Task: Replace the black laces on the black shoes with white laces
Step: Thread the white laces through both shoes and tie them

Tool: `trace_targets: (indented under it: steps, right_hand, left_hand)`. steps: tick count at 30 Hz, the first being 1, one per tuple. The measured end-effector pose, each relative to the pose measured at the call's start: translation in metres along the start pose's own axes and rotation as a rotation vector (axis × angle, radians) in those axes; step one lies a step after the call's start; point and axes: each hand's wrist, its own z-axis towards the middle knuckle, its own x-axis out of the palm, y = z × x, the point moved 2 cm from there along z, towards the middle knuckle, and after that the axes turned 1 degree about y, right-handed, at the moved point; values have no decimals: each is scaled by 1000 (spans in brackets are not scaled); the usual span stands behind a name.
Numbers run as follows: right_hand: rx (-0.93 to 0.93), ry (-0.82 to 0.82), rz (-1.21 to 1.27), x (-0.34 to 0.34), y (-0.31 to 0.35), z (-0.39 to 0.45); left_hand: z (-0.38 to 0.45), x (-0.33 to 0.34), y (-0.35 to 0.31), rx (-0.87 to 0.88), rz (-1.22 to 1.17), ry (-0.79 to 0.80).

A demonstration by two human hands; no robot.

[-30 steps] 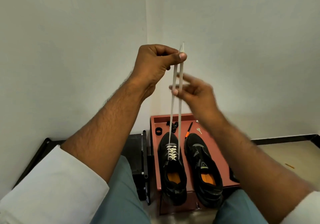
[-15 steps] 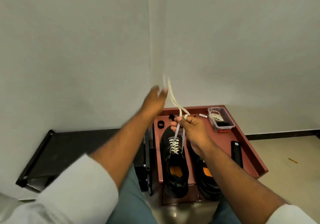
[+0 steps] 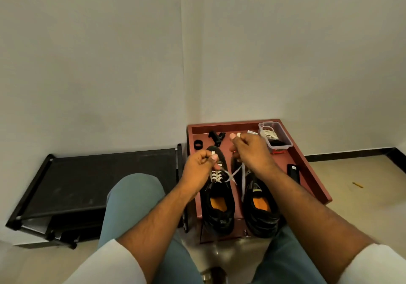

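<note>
White lace: the flat, soft white fabric shoelace (image 3: pixel 230 175) runs through the lower eyelets of the left-hand black mesh trainer with orange insole (image 3: pixel 218 198); its two free ends cross between the shoes, one going up to each hand.
Handling: I judge it light, limp and a little slick. It will not push through an eyelet unless led by the stiff tip, so I would take it just behind the tip and keep both ends taut.
Left hand (image 3: pixel 201 165): fingers curled, thumb and forefinger pinching one lace end, a white tip showing above the knuckles.
Right hand (image 3: pixel 250 152): fist closed round the other lace end over the toe of the right-hand black trainer (image 3: pixel 260 213), which shows no lace of its own that I can see.
Shoes: I expect them to be light enough to slide when I pull, so I would pull evenly.
Surface: both shoes stand side by side, heels towards me, on a dark red rimmed tray-top table (image 3: pixel 307 165), smooth and hard.
On the tray: a clear plastic box holding pale cord (image 3: pixel 274 137), a black oblong device (image 3: pixel 293 172), a black ring (image 3: pixel 198 144) and small black parts (image 3: pixel 216 137).
Room: a corner of plain pale walls, a beige floor, and a low black metal rack (image 3: pixel 92 178) just beside the tray.
</note>
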Motion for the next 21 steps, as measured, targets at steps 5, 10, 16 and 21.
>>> trace_targets:
  steps: [5, 10, 16, 21]
  right_hand:
    - [-254, 261, -17, -6, 25, -2]
    - [-250, 396, 91, -4, 34, 5]
    - [-253, 330, 142, 3, 24, 7]
    - [-360, 279, 19, 2, 15, 2]
  left_hand:
    - [15, -12, -24, 33, 127, 82]
    - [27, -19, -62, 65, 208, 198]
    - [25, -22, -67, -48, 244, 106]
    - [27, -24, -71, -12, 454, 85]
